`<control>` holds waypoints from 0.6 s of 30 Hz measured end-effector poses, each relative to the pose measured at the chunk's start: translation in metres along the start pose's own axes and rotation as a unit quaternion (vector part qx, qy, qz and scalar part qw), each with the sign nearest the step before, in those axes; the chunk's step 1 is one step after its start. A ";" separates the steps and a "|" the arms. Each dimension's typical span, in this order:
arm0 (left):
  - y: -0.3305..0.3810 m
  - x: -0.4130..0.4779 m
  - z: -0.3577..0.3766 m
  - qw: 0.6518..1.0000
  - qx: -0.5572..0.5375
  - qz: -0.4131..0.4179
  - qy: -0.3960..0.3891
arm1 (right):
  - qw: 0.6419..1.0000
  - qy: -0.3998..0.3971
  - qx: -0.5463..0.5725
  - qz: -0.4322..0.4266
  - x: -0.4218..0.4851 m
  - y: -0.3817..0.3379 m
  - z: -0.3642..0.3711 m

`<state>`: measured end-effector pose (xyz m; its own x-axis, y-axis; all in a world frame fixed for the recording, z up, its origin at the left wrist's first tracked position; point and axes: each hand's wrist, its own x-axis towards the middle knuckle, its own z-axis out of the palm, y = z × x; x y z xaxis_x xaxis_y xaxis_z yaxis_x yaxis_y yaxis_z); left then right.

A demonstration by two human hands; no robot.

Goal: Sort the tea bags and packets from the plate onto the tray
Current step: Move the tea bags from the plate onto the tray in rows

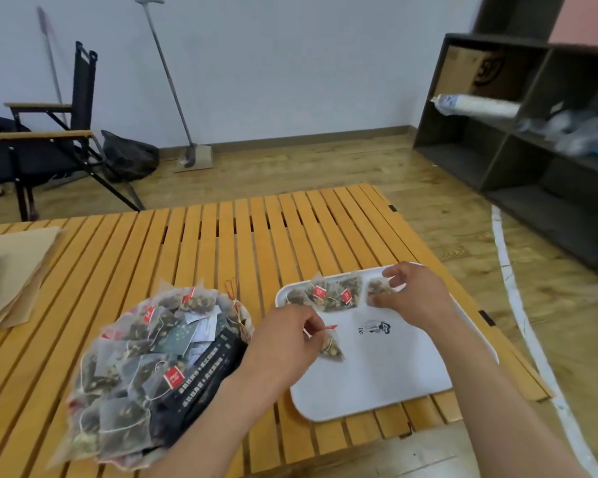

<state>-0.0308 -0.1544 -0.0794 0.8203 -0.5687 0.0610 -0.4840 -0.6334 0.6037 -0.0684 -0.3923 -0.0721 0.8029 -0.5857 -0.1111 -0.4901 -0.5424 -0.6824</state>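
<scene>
**A:** Where is the left hand's bag?

**B:** The left hand [283,343] pinches a tea bag [332,347] by its tag string. The bag sits just right of the fingers, low over the tray [377,384], long axis running toward the near edge.

**A:** And the row?

**B:** About 3 bags [328,293] lie along the far rim, ahead and right. The right hand [411,291] is nearer, wrist bent, pinching a 4th bag [378,286] at the row's right end.

**A:** The rest?

**B:** A pile [135,357] at the left.

Soft, even daylight fills the room, with only faint shadows under the forearms on the white tray [387,381]. Wide-angle bending curves the desk [194,243] slats. The shelf [518,132] at right appears motion-blurred, its contents indistinct.
</scene>
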 end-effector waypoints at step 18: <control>-0.007 0.003 -0.001 0.998 0.041 -0.026 -0.039 | 0.989 -0.060 -0.131 0.044 -0.028 -0.022 -0.004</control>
<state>-0.0249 -0.1511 -0.0826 0.8204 -0.5708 -0.0323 -0.4672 -0.7019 0.5377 -0.0815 -0.3658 -0.0508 0.7799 -0.5707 -0.2571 -0.6185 -0.6393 -0.4569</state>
